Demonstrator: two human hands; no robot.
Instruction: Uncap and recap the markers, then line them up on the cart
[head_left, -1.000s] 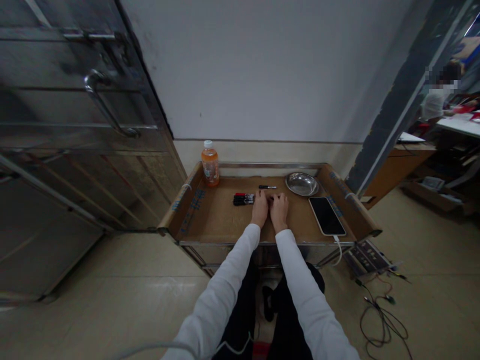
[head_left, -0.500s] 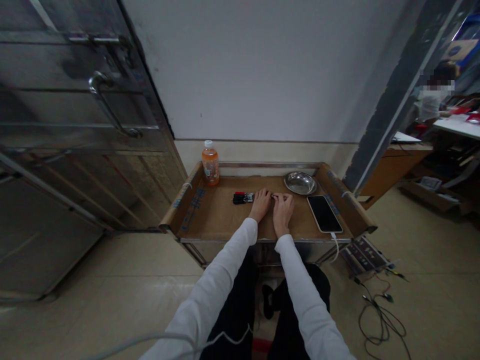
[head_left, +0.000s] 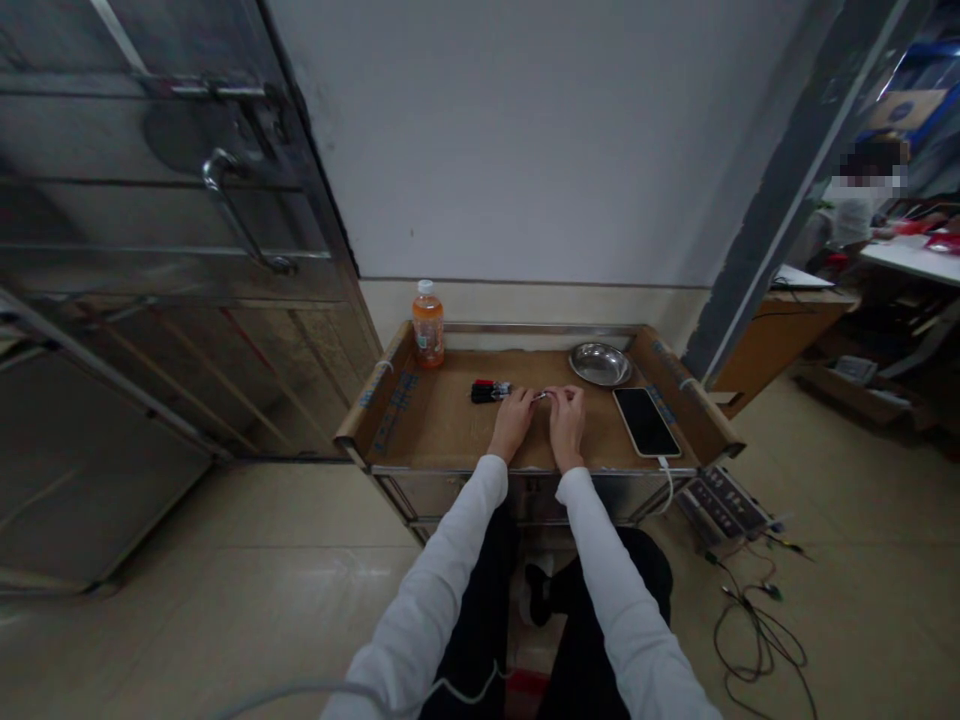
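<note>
Both my hands rest on the brown tray-top cart [head_left: 420, 425], close together at its middle. My left hand [head_left: 513, 421] and my right hand [head_left: 567, 420] are curled, each pinching one end of a small dark pen [head_left: 541, 396] held between them just above the surface. A small pile of black and red markers [head_left: 489, 390] lies right beside my left hand's fingers. My white sleeves reach in from below.
An orange drink bottle [head_left: 428, 325] stands at the cart's back left. A steel bowl [head_left: 600, 364] sits at the back right, a phone [head_left: 646, 421] on a white cable beside it. A metal door [head_left: 172, 250] stands left. Power strip [head_left: 721, 502] and wires [head_left: 757, 630] lie on the floor. A person [head_left: 851, 205] sits far right.
A pen lay alone beyond my hands; both hands reached forward to it and now hold it between them, drawn slightly back. The camera view shifted a little to the left.
</note>
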